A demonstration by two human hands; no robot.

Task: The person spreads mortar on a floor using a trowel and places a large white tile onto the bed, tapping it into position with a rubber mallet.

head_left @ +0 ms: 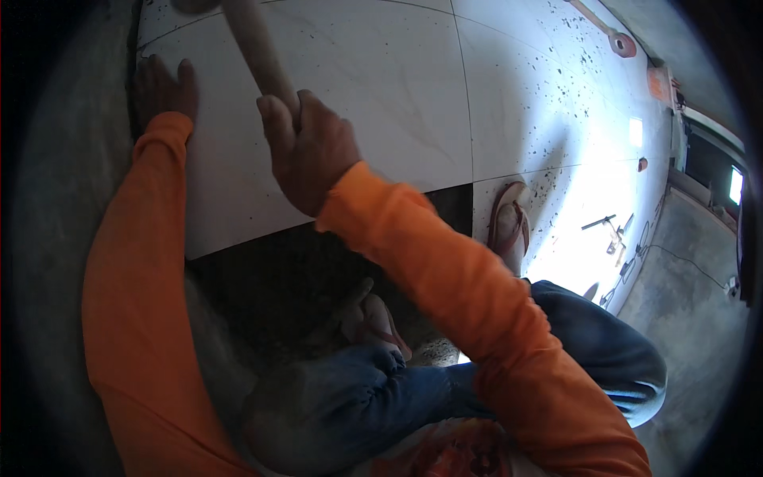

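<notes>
My right hand (311, 153) is wrapped round the wooden handle of a mallet (258, 52), raised above the white floor tiles. The mallet's rounded head is mostly cut off by the top edge of the picture. Farther left, my left hand (165, 91) rests flat with fingers spread on a large white tile (366, 111), close to the wall. This tile's near edge borders a dark, untiled strip of floor (262, 294) in front of me. Both my forearms wear orange sleeves.
One sandalled foot (377, 322) is in the dark strip, the other (510, 226) on the tiles. Dark crumbs lie scattered at right. Beyond are hand tools (616, 238), a cord (687, 269), an orange container (658, 82) and a long-handled tool with a reddish head (622, 44). A grey wall (63, 207) runs along the left.
</notes>
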